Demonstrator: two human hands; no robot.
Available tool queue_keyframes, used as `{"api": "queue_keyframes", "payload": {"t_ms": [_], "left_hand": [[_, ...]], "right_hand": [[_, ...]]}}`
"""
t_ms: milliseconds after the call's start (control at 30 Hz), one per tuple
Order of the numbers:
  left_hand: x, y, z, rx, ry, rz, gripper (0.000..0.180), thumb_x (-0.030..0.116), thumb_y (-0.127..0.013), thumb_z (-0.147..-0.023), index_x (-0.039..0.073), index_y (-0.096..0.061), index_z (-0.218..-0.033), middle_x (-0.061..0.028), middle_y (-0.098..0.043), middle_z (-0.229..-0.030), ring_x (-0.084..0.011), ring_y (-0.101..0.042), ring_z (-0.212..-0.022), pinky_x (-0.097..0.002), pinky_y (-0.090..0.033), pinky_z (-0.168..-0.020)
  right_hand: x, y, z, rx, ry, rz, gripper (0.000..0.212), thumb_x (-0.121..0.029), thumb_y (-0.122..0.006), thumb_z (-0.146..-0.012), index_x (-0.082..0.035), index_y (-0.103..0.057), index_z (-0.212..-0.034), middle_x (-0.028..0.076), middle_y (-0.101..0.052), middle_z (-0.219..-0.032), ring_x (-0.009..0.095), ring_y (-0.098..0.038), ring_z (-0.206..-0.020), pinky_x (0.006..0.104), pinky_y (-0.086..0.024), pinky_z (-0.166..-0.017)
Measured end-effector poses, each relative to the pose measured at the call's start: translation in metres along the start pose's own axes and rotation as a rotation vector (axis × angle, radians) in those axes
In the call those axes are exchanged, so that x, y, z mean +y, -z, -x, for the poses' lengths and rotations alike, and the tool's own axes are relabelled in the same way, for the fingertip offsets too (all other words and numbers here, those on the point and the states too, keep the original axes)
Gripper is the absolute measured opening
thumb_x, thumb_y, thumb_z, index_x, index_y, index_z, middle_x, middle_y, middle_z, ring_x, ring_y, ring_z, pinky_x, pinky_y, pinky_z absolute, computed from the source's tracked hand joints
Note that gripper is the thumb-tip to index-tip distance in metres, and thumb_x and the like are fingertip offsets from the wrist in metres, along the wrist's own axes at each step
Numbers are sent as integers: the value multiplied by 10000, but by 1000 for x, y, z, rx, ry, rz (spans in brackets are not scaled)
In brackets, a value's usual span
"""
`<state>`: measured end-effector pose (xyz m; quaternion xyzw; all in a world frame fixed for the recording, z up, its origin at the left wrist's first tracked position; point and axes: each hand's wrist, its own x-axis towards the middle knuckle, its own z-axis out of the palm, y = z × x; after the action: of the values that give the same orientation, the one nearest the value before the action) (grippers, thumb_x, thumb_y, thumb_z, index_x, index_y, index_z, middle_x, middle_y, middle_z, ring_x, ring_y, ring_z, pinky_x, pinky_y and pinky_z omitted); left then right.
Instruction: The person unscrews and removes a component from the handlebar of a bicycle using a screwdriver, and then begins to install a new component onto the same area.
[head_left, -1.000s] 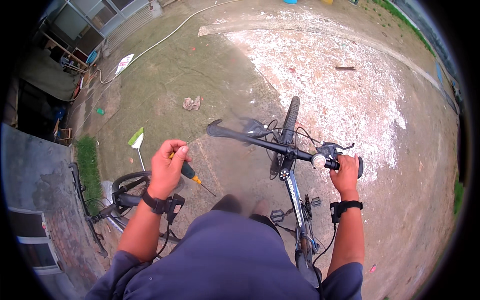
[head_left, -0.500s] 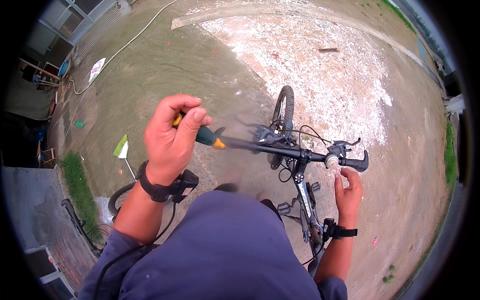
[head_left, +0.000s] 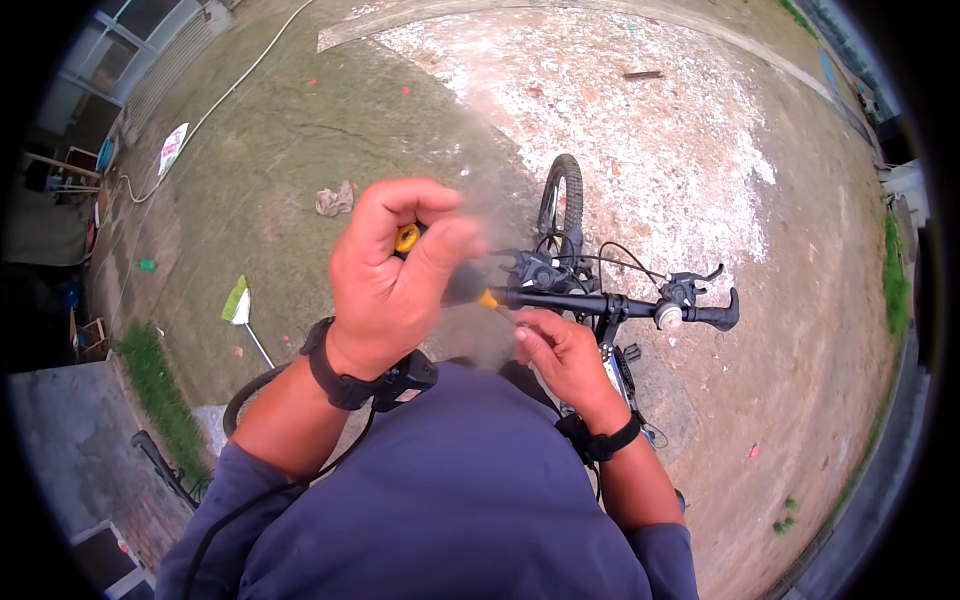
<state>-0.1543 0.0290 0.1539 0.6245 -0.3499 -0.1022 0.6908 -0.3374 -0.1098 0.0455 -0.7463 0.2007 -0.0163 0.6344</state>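
Note:
In my left hand (head_left: 390, 275) is a screwdriver (head_left: 487, 299) with a dark green and yellow handle. My curled fingers hide part of that handle, and a yellow ring at its end shows between them. My right hand (head_left: 570, 360) is closed, with thumb and forefinger pinching the thin shaft near its tip. Just beyond my hands lies the black handlebar (head_left: 570, 302) of a bicycle. Its right side carries a brake lever (head_left: 708, 277), a round bell (head_left: 668, 316) and a black grip (head_left: 713, 318). The handlebar's left end is partly behind the screwdriver and blurred.
The bicycle's front wheel (head_left: 562, 200) points away from me. A green-and-white broom (head_left: 237, 303) and a crumpled cloth (head_left: 334, 198) lie on the ground to the left. Another handlebar (head_left: 155, 460) shows at lower left. A hose (head_left: 245, 95) runs across the far left.
My right hand has left the area by the bell and moved left to the screwdriver's shaft. My left hand has shifted right with the screwdriver, whose tip now points down toward my right fingers.

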Motion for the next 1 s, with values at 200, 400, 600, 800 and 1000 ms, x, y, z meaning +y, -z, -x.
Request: {"api": "queue_keyframes", "payload": {"t_ms": [200,400,600,800,1000], "left_hand": [[1,1,-1,-63,234,218,408,97,-667,-985,73,-422,-1310,-123,-610,-1158,-277,-682,-1062,-438,-561,-927],[-13,6,-9,-141,223,90,515,0,-681,-939,93,-377,-1343,-148,-577,-1245,-304,-650,-1160,-455,-550,-970],[-21,-3,-17,-269,-123,-301,493,-35,-665,-942,89,-382,-1326,-165,-584,-1233,-279,-645,-1155,-405,-544,-955],[-34,-10,-15,-360,-239,-393,477,-47,-692,-912,81,-415,-1278,-171,-622,-1186,-261,-635,-1089,-380,-517,-924],[-36,-18,-20,-386,-255,-407,472,-52,-706,-891,79,-441,-1259,-164,-637,-1160,-278,-632,-1069,-394,-508,-922]], "right_hand": [[-5,16,-14,-59,31,-24,136,-96,-629,-1013,7,-678,-1087,18,-662,-790,76,-625,-659,256,-518,-623],[-6,35,-25,92,111,386,219,-137,-744,-860,-72,-726,-1069,110,-701,-971,327,-676,-901,395,-551,-809],[23,35,-40,293,358,739,363,-112,-819,-736,-117,-726,-1087,73,-661,-1144,311,-600,-1145,412,-517,-942],[42,19,-46,393,333,690,379,-119,-829,-730,-82,-716,-1090,75,-664,-1142,315,-600,-1153,419,-512,-968],[47,23,-48,396,294,650,417,-144,-847,-729,-75,-717,-1120,74,-659,-1166,307,-602,-1149,408,-523,-950]]}}
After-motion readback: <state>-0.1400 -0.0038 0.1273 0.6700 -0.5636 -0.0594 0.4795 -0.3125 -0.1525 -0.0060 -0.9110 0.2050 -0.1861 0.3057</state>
